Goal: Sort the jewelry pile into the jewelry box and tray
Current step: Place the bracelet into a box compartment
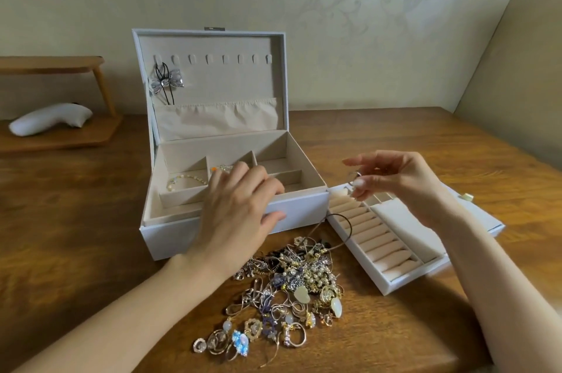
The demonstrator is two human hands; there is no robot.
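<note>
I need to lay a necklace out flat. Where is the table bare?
The table is bare left of the jewelry box, before the wooden stand, and behind the tray on the right. Crowded in front of the box, where the jewelry pile lies beside the tray.

A single wide-angle camera worn on the person's head looks forward and down over a wooden table [76, 220] toward a papered wall [365, 23]. It sits close: the open jewelry box [170, 236] fills the middle, within arm's reach.

One box [170, 236], one tray [383, 286] — one pile [292, 281]
</note>
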